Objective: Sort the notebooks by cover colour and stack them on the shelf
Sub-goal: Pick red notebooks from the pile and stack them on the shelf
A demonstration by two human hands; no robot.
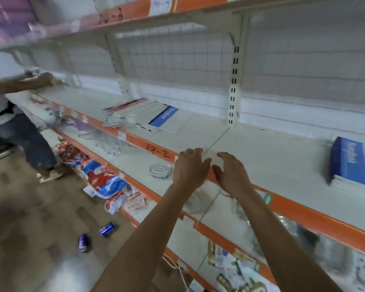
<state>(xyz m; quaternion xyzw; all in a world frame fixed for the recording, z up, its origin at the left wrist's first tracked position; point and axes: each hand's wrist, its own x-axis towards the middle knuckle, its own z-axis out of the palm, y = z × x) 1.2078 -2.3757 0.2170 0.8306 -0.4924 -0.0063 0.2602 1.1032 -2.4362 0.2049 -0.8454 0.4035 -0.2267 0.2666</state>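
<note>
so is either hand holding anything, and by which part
Nothing is held: the left hand and right hand are open at the orange front edge of the pale shelf.

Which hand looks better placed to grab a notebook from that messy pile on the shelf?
Probably the left hand. Both hands are open and empty, but the messy pile lies to its side; the right hand would have to cross over, and sits nearer the blue stack.

blue stack [348,163] right, mixed notebook pile [140,114] left.
</note>
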